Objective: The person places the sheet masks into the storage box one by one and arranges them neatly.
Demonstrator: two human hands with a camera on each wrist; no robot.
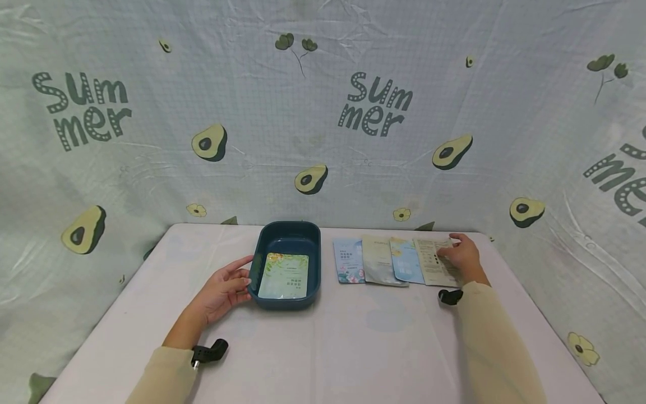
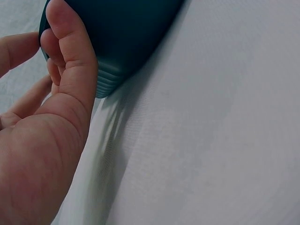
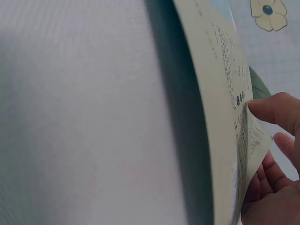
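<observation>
A dark blue plastic box (image 1: 285, 304) stands on the table, with a green floral face mask packet (image 1: 285, 275) lying inside. My left hand (image 1: 224, 292) holds the box's left side, its thumb at the rim and its fingers curled against the wall (image 2: 126, 33). On the right, my right hand (image 1: 460, 258) pinches a beige face mask packet (image 1: 429, 264) covered in small print. This packet's right edge bends between thumb and fingers in the right wrist view, and its near edge (image 3: 206, 117) stands off the table.
Left of the beige packet, a light blue packet (image 1: 406, 261), a silver-beige packet (image 1: 381, 261) and a blue floral packet (image 1: 348, 261) lie in an overlapping row. A patterned cloth (image 1: 303, 112) hangs behind the white-covered table (image 1: 353, 348).
</observation>
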